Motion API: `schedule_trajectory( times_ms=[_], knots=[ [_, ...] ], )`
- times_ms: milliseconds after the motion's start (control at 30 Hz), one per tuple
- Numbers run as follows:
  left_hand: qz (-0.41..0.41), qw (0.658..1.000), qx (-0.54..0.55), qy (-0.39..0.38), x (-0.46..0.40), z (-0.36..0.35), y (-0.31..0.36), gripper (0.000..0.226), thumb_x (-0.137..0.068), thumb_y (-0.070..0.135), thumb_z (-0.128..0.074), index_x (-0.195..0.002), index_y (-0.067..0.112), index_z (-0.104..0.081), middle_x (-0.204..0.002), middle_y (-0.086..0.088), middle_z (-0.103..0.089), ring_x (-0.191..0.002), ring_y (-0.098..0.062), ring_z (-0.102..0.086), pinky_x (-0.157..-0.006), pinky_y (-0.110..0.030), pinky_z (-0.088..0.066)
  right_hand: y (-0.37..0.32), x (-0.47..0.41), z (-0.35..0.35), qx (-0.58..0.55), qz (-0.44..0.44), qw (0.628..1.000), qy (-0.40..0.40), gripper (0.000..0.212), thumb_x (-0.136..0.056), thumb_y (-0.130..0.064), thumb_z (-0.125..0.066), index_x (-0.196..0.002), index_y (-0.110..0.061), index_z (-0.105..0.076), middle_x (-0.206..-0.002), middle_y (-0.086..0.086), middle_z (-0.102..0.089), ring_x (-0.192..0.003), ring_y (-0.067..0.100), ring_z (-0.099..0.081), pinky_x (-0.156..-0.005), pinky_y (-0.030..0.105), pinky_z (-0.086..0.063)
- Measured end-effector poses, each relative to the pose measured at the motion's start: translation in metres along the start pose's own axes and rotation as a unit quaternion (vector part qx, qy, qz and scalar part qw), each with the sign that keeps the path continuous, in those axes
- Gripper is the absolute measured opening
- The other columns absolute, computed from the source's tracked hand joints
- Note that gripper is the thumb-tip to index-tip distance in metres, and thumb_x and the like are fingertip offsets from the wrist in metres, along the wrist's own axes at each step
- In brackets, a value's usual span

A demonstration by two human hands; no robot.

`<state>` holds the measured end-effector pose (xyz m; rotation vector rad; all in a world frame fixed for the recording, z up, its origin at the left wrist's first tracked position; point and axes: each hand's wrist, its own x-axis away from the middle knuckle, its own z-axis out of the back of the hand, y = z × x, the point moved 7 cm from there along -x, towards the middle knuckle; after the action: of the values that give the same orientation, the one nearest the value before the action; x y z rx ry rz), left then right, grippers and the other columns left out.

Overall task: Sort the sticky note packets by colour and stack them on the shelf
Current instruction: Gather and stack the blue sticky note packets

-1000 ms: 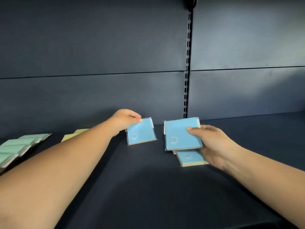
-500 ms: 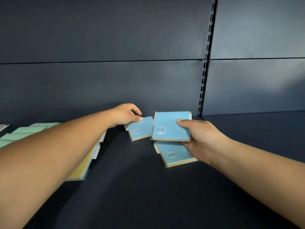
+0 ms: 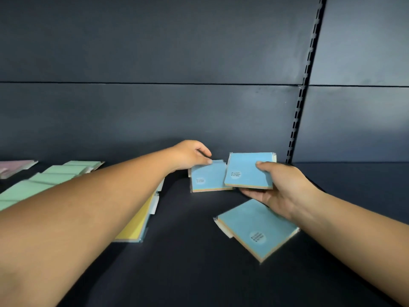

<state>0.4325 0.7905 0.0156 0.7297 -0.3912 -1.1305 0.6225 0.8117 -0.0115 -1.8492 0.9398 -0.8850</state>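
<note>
Three blue packets are showing on the dark shelf (image 3: 199, 273), all near the back wall (image 3: 155, 111). The right hand (image 3: 285, 189) is gripping one blue packet (image 3: 250, 171), thumb lying across its top face and fingers curled beneath, and it is hovering just off the shelf, tilting slightly with its far edge raised. Its round label (image 3: 236, 174) is sitting toward the near-left corner, and its sides are running almost square to the back wall.

Just left of it, the left hand (image 3: 190, 155) is pinching the far edge of a second blue packet (image 3: 208, 177), thumb on top, fingers narrow around that edge. This packet's near edge is resting on the shelf, its right side tucking under the held packet, and its label is sitting at the near-left corner too.

Nearer and to the right, a third blue packet (image 3: 256, 228) is lying flat on the shelf, partly under the right wrist. It is turned at an angle, one corner pointing toward the near right, its label close to that near corner.

Further left, a yellow packet (image 3: 135, 224) is lying partly hidden under the left forearm, its long run heading from near to far. Beyond that, green packets (image 3: 55, 176) are lying overlapped in a row stretching toward the far wall, and a pink packet (image 3: 15, 167) is sitting at the far left edge. A slotted upright (image 3: 303, 85) is running up the back wall on the right.
</note>
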Motion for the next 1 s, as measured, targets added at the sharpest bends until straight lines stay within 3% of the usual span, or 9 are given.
schedule_trajectory(
  times_ms=[167,367,433,500,567,633,700,867,1000],
  knots=[
    [0.023,0.989,0.094,0.111,0.04,0.033,0.017,0.021,-0.093,0.029,-0.052,-0.104,0.013,-0.059,-0.094,-0.002,-0.061,-0.092,-0.017,-0.056,-0.08,-0.026,-0.047,0.002,0.007,-0.024,0.066,0.0,0.997,-0.027,0.008,-0.091,-0.006,-0.054,-0.085,-0.009,-0.051,-0.08,0.007,-0.061,-0.07,0.018,-0.06,-0.071,0.038,-0.051],
    [0.017,0.991,-0.058,0.122,0.127,0.029,0.04,0.039,-0.09,0.047,-0.047,-0.093,0.011,-0.061,-0.089,-0.008,-0.059,-0.082,-0.022,-0.051,-0.08,-0.034,-0.045,-0.001,-0.003,-0.037,0.33,0.034,0.943,-0.021,0.022,-0.086,-0.02,-0.063,-0.072,-0.013,-0.048,-0.077,0.004,-0.056,-0.064,0.015,-0.053,-0.061,0.025,-0.046],
    [0.031,0.99,-0.112,0.08,0.139,0.01,0.038,0.032,-0.088,0.051,-0.047,-0.093,0.02,-0.059,-0.091,-0.004,-0.055,-0.083,-0.02,-0.05,-0.072,-0.029,-0.038,-0.003,0.0,-0.041,0.455,0.058,0.888,-0.014,0.031,-0.089,-0.031,-0.058,-0.068,-0.013,-0.043,-0.075,0.005,-0.051,-0.067,0.019,-0.05,-0.06,0.027,-0.043],
    [0.02,0.983,-0.175,0.045,0.145,-0.011,0.038,0.038,-0.086,0.055,-0.047,-0.099,0.023,-0.061,-0.101,0.0,-0.058,-0.099,-0.019,-0.053,-0.077,-0.028,-0.039,-0.009,0.01,-0.042,0.608,0.092,0.788,-0.008,0.041,-0.091,-0.043,-0.05,-0.065,-0.013,-0.039,-0.068,0.003,-0.044,-0.065,0.02,-0.047,-0.056,0.027,-0.036],
    [0.009,0.971,-0.237,-0.002,0.15,-0.036,0.038,0.05,-0.081,0.067,-0.041,-0.093,0.022,-0.059,-0.1,0.001,-0.055,-0.109,-0.022,-0.05,-0.084,-0.03,-0.04,-0.012,0.019,-0.037,0.67,0.094,0.736,-0.027,0.041,-0.091,-0.049,-0.046,-0.075,-0.011,-0.045,-0.076,0.003,-0.047,-0.071,0.019,-0.05,-0.062,0.027,-0.041],
    [0.023,0.959,-0.279,-0.047,0.155,-0.055,0.036,0.068,-0.076,0.076,-0.035,-0.113,0.022,-0.056,-0.116,0.0,-0.048,-0.122,-0.022,-0.039,-0.097,-0.034,-0.038,-0.01,0.027,-0.023,0.643,0.058,0.761,-0.058,0.037,-0.091,-0.048,-0.047,-0.09,-0.012,-0.05,-0.088,0.003,-0.054,-0.085,0.02,-0.055,-0.076,0.03,-0.047],
    [0.035,0.957,-0.28,-0.061,0.158,-0.061,0.04,0.076,-0.076,0.075,-0.037,-0.13,0.023,-0.046,-0.131,-0.002,-0.04,-0.128,-0.022,-0.03,-0.105,-0.036,-0.033,-0.008,0.035,-0.009,0.562,0.015,0.823,-0.084,0.031,-0.09,-0.038,-0.055,-0.09,-0.008,-0.055,-0.085,0.005,-0.057,-0.079,0.019,-0.057,-0.073,0.029,-0.049],
    [0.045,0.978,-0.188,-0.076,0.163,-0.049,0.036,0.067,-0.072,0.065,-0.057,-0.125,0.027,-0.043,-0.126,0.005,-0.042,-0.116,-0.013,-0.041,-0.095,-0.023,-0.03,-0.004,0.043,0.01,0.403,-0.068,0.906,-0.112,0.006,-0.089,-0.01,-0.058,-0.084,-0.008,-0.055,-0.084,0.008,-0.054,-0.072,0.016,-0.051,-0.067,0.024,-0.045],
    [0.031,0.994,-0.085,-0.062,0.163,-0.032,0.027,0.068,-0.073,0.045,-0.071,-0.131,0.035,-0.037,-0.126,0.007,-0.044,-0.113,-0.012,-0.044,-0.092,-0.024,-0.035,0.001,0.044,0.009,0.346,-0.092,0.925,-0.124,0.015,-0.09,-0.008,-0.056,-0.076,-0.012,-0.053,-0.07,0.001,-0.052,-0.06,0.009,-0.044,-0.062,0.021,-0.041]
  ],
)
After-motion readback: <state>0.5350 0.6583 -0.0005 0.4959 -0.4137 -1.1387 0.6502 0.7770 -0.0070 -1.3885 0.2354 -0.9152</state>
